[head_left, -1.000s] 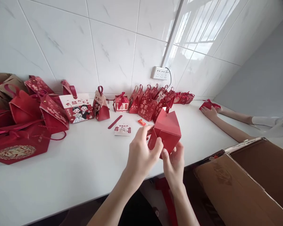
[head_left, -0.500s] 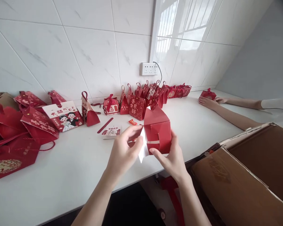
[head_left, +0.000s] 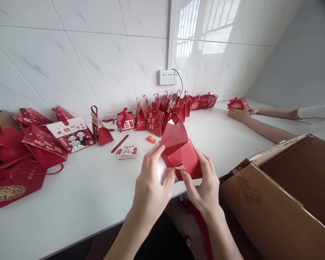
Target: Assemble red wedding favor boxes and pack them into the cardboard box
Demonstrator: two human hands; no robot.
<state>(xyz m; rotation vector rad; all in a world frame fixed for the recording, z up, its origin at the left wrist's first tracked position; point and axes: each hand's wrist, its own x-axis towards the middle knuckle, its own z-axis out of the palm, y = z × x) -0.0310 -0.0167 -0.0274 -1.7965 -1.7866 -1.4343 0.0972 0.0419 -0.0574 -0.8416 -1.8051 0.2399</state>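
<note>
Both my hands hold a red paper gift box (head_left: 180, 150) above the front edge of the white counter (head_left: 97, 187). My left hand (head_left: 150, 182) grips its left side, fingers curled over a flap whose white inside shows. My right hand (head_left: 204, 184) pinches the box's lower right part. The box is tilted, partly folded, its pointed top toward the wall.
Finished red gift boxes (head_left: 165, 110) stand in a row by the wall, larger red bags (head_left: 29, 144) at left. A red strip (head_left: 120, 143) and a card (head_left: 127, 151) lie mid-counter. An open cardboard carton (head_left: 281, 195) stands at right. Another person's hands (head_left: 239, 113) hold a red box (head_left: 237, 104).
The red box has been turned and tilted in my hands, its bottom flaps now opening toward me. My hands shifted slightly lower. The other person's hands moved a little.
</note>
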